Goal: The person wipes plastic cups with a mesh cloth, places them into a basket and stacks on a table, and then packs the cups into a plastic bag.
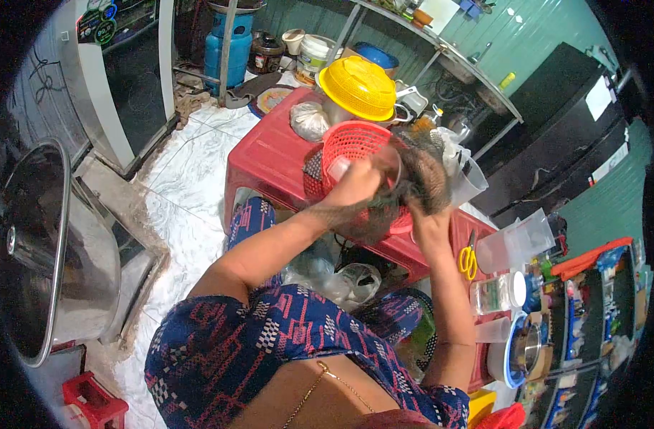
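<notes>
A red plastic basket with holes in its side stands on the red plastic table. My left hand is at the basket, its fingers curled closed. Something pale shows by those fingers, too blurred to name. Close by, my right hand reaches up under a dark, stringy-looking mass and appears to grip it. Motion smears this mass, so its kind is unclear. Part of it spreads across the basket's front and hides the rim there.
Behind the basket are a yellow colander and a tied plastic bag. Yellow-handled scissors, a clear pitcher and a white-lidded jar sit on the right. A large metal pot stands at the left.
</notes>
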{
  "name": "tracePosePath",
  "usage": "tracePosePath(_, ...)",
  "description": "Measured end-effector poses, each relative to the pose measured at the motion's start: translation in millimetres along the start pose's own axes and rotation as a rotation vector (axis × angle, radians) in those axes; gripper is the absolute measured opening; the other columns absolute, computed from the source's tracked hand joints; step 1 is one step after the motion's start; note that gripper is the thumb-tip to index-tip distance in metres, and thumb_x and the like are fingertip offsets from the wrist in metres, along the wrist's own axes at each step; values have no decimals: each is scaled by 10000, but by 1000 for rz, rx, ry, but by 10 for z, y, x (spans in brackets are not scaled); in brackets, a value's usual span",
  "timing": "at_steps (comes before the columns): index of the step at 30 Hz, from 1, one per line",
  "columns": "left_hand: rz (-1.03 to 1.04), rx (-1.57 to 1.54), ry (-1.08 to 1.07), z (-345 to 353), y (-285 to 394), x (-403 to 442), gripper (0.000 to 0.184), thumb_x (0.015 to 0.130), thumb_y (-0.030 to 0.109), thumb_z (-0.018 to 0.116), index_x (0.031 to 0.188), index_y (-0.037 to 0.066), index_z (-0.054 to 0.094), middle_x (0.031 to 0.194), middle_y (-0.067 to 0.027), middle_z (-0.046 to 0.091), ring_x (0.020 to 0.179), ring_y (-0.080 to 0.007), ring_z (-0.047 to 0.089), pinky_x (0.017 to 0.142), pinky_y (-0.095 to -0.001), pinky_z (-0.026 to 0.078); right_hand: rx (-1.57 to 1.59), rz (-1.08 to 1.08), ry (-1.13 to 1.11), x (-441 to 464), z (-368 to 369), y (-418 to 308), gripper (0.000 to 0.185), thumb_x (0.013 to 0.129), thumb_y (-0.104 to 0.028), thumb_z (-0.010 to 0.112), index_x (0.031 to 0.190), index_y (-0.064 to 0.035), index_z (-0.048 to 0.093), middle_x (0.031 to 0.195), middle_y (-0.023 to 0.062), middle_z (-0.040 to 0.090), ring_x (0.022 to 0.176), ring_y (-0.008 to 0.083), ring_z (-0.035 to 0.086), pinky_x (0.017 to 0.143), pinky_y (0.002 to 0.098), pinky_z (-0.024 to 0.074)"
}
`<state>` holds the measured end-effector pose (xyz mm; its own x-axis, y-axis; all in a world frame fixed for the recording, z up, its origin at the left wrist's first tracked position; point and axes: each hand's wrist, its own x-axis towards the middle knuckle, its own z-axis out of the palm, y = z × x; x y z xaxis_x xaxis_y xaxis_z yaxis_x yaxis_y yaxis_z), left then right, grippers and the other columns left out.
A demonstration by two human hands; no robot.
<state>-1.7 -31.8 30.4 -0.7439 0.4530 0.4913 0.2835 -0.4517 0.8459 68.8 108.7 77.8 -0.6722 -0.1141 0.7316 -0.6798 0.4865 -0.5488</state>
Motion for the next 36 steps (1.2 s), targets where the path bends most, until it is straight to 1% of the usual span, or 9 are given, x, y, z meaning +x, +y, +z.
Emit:
tracePosePath(4,179,1,-72,71,-55,-20,247,909,153,416,983,-15,581,826,-56,617,802,-130,545,746,-309,443,85,129,-4,-87,7,19,389,809,-64,561,1188,7,511,1189,112,535,1136,220,484,979,328,369)
tracePosePath(6,129,89,-63,42,-115,-19,248,915,198,438,966,3,583,809,-94,633,757,-216,602,698,-355,461,498,693,314,-142,8,33,341,846,-97,532,1176,-12,518,1147,87,557,1073,195,518,940,325,399)
tracePosePath(8,152,644,7,-6,-16,-34,273,918,270,450,933,34,586,770,-153,629,702,-340,616,621,-413,466,511,717,288,-170,10,-7,307,879,-130,514,1168,-26,519,1110,69,570,995,171,543,872,315,437)
tracePosePath(10,208,700,26,-12,-70,62,277,905,307,464,894,58,586,753,-189,606,694,-393,596,578,-455,456,625,786,304,-265,28,-4,298,882,-126,522,1159,-20,526,1060,69,589,943,177,564,825,312,460)
tracePosePath(12,299,927,106,-16,-77,183,285,896,323,468,881,63,582,718,-180,601,671,-377,601,571,-463,456,697,821,170,-405,-85,-8,277,869,-104,531,1130,-13,554,1018,69,612,906,180,581,796,315,477)
tracePosePath(18,222,765,-55,179,-22,659,233,838,224,470,887,68,636,766,-195,618,697,-370,605,614,-483,461,459,839,-353,-1174,-423,-192,395,770,-56,638,1146,28,550,1099,59,596,1008,140,514,920,295,392)
tracePosePath(21,63,962,-489,474,-125,964,222,717,159,508,853,59,652,808,-218,622,784,-372,607,698,-468,475,396,867,-544,-1621,-529,18,416,753,-28,635,1160,15,559,1106,47,609,1005,138,529,898,288,410)
tracePosePath(27,182,1038,-498,1208,-714,1193,141,659,163,597,707,31,605,768,-183,627,752,-370,607,659,-444,474,697,1265,-277,-2645,-590,676,366,761,-30,629,1116,38,572,1054,90,625,928,160,594,830,294,468)
tracePosePath(36,17,1581,-788,1639,-1291,1178,239,718,167,591,925,110,698,1016,-115,655,1022,-282,576,840,-499,335,978,1243,178,-3388,-626,1186,414,715,-62,684,1103,29,572,1044,102,635,923,201,616,841,324,482)
